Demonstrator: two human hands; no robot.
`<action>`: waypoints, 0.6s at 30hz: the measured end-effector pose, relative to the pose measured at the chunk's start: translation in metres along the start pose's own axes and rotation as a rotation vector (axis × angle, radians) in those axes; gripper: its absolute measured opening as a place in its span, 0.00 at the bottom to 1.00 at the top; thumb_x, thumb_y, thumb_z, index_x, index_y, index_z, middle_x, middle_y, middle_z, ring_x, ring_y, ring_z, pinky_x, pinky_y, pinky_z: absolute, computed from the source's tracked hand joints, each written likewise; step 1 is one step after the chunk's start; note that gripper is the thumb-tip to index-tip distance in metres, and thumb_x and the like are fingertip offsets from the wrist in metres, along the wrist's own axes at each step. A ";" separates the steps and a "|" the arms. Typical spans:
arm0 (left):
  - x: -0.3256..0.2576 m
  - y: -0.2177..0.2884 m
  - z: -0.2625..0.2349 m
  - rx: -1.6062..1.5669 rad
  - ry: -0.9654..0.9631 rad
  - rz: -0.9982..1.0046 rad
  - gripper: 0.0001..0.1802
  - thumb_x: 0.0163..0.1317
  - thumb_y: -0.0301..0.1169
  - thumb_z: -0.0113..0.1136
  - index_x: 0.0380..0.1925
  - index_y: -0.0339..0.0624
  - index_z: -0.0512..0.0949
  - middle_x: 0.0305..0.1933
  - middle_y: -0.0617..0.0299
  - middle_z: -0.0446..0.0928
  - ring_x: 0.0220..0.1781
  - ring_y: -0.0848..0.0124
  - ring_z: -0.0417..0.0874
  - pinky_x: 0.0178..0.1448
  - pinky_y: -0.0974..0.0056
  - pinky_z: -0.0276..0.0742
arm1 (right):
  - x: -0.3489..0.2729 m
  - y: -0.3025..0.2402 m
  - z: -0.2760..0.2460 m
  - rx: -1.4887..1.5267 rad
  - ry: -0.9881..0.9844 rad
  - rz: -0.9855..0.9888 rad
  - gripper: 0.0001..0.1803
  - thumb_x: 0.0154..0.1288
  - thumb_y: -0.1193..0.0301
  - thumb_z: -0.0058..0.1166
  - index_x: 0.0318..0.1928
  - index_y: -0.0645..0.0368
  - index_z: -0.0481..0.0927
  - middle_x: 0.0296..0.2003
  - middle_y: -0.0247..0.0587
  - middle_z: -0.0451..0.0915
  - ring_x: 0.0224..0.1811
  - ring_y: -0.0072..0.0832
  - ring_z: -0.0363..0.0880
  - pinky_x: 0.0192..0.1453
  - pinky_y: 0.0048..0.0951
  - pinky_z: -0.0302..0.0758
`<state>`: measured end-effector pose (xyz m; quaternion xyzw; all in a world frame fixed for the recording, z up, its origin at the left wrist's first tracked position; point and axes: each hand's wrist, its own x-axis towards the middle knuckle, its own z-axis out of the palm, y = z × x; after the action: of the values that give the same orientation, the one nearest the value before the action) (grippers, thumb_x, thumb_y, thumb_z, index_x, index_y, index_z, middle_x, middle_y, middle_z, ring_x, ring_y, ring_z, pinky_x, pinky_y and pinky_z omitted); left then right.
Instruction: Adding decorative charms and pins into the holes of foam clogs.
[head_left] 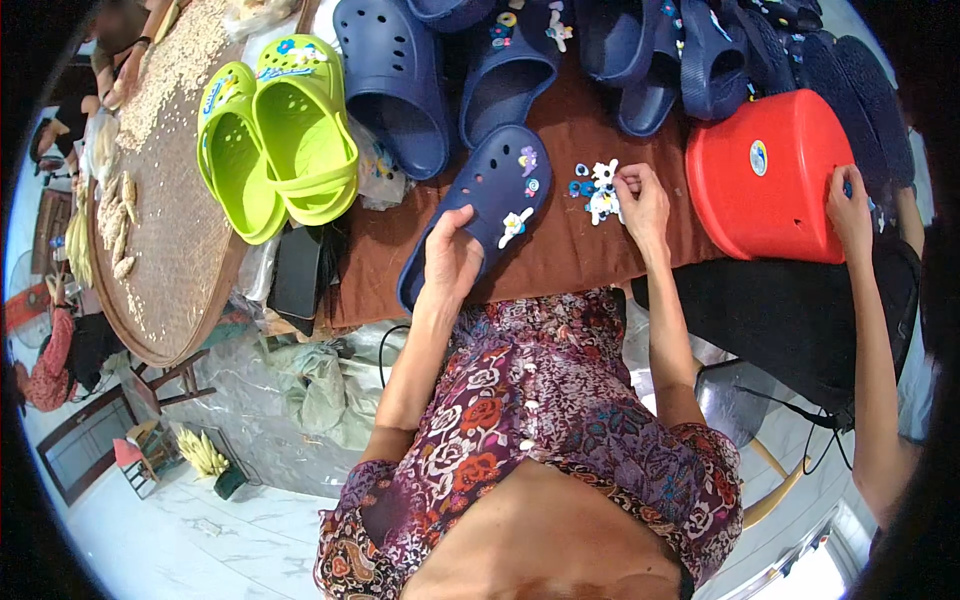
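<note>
This looks like a small shop stall where shoes are sold. Many dark blue clogs (400, 90) and a green pair (275, 135) lie out on a brown cloth table (560, 250), with little shoe charms (598, 190) beside them. A big round woven tray (175, 230) of drying bits sits nearby.

Both bare forearms reach up from the lower edge. The left hand (450, 262) lies palm down, fingers curled in a grip. The right hand (643, 200) is raised, fingertips seemingly pinched together.
</note>
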<state>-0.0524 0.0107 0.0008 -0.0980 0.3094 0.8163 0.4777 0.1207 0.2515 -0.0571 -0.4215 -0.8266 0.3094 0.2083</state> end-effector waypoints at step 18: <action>0.007 -0.007 0.010 -0.058 -0.055 -0.072 0.28 0.59 0.29 0.52 0.60 0.30 0.67 0.62 0.47 0.73 0.63 0.54 0.75 0.72 0.50 0.65 | 0.015 -0.113 0.018 0.531 -0.276 -0.137 0.09 0.62 0.74 0.63 0.42 0.61 0.81 0.36 0.32 0.85 0.34 0.15 0.77 0.40 0.19 0.74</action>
<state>-0.0485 0.0242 0.0028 -0.1006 0.2686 0.8095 0.5122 0.0378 0.2066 0.0089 -0.2496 -0.7639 0.5539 0.2174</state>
